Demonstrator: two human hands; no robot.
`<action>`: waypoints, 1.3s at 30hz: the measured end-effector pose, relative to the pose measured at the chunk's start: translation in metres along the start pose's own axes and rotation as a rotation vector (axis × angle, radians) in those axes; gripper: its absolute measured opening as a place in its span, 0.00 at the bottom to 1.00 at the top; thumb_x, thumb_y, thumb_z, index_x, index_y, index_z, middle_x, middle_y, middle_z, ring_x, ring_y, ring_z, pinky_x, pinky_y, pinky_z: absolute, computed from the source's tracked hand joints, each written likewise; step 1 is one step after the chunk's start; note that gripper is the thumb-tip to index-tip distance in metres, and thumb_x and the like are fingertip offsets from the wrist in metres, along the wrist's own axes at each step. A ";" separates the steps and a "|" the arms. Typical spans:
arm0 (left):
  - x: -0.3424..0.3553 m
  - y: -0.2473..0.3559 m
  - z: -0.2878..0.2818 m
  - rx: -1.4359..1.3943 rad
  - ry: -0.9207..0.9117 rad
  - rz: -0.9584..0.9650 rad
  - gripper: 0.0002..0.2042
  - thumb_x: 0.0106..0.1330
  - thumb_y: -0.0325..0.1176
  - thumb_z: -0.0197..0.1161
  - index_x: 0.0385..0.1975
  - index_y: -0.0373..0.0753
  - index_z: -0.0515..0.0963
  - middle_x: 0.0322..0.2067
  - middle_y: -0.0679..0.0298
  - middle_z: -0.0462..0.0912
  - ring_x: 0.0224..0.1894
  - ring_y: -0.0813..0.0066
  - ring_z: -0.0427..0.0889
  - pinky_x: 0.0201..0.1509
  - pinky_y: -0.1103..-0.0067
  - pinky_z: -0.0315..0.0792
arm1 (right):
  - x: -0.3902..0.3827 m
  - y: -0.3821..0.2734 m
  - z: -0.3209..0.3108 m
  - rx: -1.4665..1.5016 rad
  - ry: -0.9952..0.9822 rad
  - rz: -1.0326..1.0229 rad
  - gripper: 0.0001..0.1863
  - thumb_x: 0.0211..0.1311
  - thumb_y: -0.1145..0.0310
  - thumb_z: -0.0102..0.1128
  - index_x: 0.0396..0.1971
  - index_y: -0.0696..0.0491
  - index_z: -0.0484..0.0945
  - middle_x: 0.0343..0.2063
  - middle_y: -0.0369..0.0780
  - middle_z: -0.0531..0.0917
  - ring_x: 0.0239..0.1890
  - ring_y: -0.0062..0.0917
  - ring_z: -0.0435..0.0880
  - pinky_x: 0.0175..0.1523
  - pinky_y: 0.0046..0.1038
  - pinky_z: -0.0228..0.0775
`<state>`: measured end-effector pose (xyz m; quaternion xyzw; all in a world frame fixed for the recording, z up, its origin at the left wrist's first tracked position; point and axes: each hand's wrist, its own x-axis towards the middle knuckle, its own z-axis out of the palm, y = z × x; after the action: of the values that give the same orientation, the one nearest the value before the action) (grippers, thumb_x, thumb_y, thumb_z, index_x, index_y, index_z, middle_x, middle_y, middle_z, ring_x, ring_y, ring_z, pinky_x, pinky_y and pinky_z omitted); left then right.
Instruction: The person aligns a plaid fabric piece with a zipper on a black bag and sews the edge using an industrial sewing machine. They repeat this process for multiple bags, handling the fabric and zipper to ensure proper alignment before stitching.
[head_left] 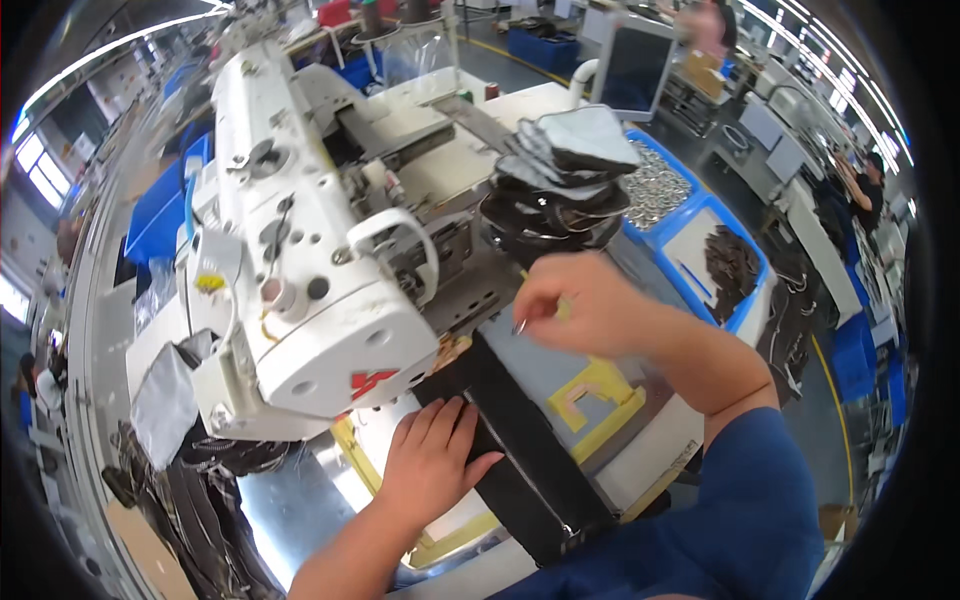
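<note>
My left hand (430, 462) lies flat with its fingers stretched out over the edge of a black fabric strip (545, 455). A thin pale line, like a zipper, runs along the strip, which slants from the sewing machine (300, 225) down toward my body. Above the strip's right side, my right hand (585, 305) is closed in a pinch. A small shiny metal piece (519, 327) shows at its fingertips; its exact kind is too small to make out. Beside that hand lies a yellow-edged template (605, 405) on the grey work surface.
Behind my right hand stands a stack of dark, pale-lined pieces (560, 180). Blue trays (665, 232) at the right hold small silver metal parts and dark strips. More dark fabric (185, 500) hangs at the lower left. A person (865, 190) works far right.
</note>
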<state>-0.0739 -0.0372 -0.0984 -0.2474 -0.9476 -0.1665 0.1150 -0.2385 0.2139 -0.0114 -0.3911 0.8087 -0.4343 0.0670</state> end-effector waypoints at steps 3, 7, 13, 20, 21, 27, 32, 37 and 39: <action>0.002 0.000 -0.001 -0.006 -0.039 -0.008 0.33 0.63 0.54 0.73 0.59 0.33 0.80 0.60 0.48 0.81 0.62 0.48 0.80 0.66 0.59 0.72 | 0.010 0.007 0.042 -0.036 -0.301 0.043 0.08 0.64 0.68 0.70 0.39 0.56 0.86 0.33 0.42 0.86 0.35 0.34 0.88 0.44 0.35 0.80; 0.002 -0.001 -0.002 0.003 -0.052 -0.040 0.33 0.66 0.55 0.70 0.61 0.33 0.80 0.62 0.47 0.81 0.65 0.50 0.80 0.68 0.61 0.72 | 0.017 0.011 0.062 -0.028 -0.428 0.174 0.10 0.66 0.67 0.70 0.42 0.55 0.85 0.33 0.44 0.86 0.38 0.41 0.88 0.46 0.38 0.79; 0.004 -0.004 0.000 -0.065 -0.049 -0.052 0.37 0.64 0.57 0.71 0.64 0.33 0.77 0.62 0.43 0.79 0.64 0.43 0.79 0.68 0.58 0.72 | 0.012 0.026 0.068 -0.085 -0.414 -0.021 0.08 0.66 0.67 0.70 0.43 0.52 0.87 0.37 0.41 0.88 0.38 0.36 0.88 0.43 0.34 0.80; 0.003 -0.006 0.004 -0.098 -0.042 -0.095 0.40 0.62 0.59 0.72 0.65 0.31 0.76 0.63 0.43 0.77 0.63 0.43 0.78 0.68 0.57 0.70 | 0.008 0.043 0.090 -0.136 -0.234 -0.326 0.09 0.69 0.71 0.63 0.44 0.55 0.86 0.40 0.42 0.86 0.40 0.41 0.87 0.49 0.39 0.82; 0.003 -0.006 0.003 -0.095 -0.042 -0.104 0.40 0.62 0.59 0.72 0.65 0.30 0.75 0.63 0.43 0.77 0.63 0.44 0.77 0.68 0.57 0.70 | 0.008 0.043 0.092 -0.138 -0.218 -0.331 0.09 0.68 0.72 0.63 0.44 0.55 0.86 0.40 0.41 0.86 0.40 0.41 0.87 0.49 0.38 0.82; 0.003 -0.001 0.001 -0.021 -0.070 -0.144 0.42 0.59 0.60 0.74 0.65 0.31 0.77 0.58 0.50 0.75 0.57 0.49 0.74 0.65 0.59 0.67 | 0.006 0.043 0.093 -0.186 -0.180 -0.363 0.12 0.61 0.68 0.67 0.44 0.53 0.87 0.37 0.40 0.84 0.37 0.38 0.87 0.42 0.37 0.83; 0.006 0.000 0.002 -0.006 -0.074 -0.147 0.42 0.58 0.62 0.74 0.63 0.32 0.79 0.56 0.54 0.75 0.54 0.53 0.72 0.62 0.62 0.66 | 0.003 0.044 0.092 -0.428 -0.203 -0.411 0.09 0.61 0.65 0.69 0.38 0.52 0.85 0.35 0.38 0.82 0.32 0.34 0.87 0.38 0.35 0.82; 0.008 0.000 0.002 0.085 -0.081 -0.092 0.44 0.57 0.64 0.73 0.64 0.32 0.79 0.64 0.55 0.75 0.53 0.57 0.71 0.58 0.65 0.66 | 0.013 0.043 0.100 -0.508 -0.201 -0.334 0.08 0.63 0.65 0.66 0.34 0.54 0.81 0.34 0.41 0.83 0.32 0.37 0.87 0.38 0.37 0.82; 0.009 -0.001 0.002 0.093 -0.071 -0.097 0.44 0.57 0.64 0.73 0.64 0.31 0.79 0.67 0.56 0.75 0.53 0.58 0.72 0.56 0.66 0.66 | 0.018 0.046 0.104 -0.509 -0.219 -0.294 0.08 0.63 0.66 0.65 0.34 0.55 0.81 0.33 0.43 0.84 0.33 0.39 0.88 0.38 0.39 0.82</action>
<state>-0.0826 -0.0328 -0.0980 -0.2014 -0.9686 -0.1189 0.0845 -0.2304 0.1486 -0.1061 -0.5525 0.8142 -0.1781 -0.0100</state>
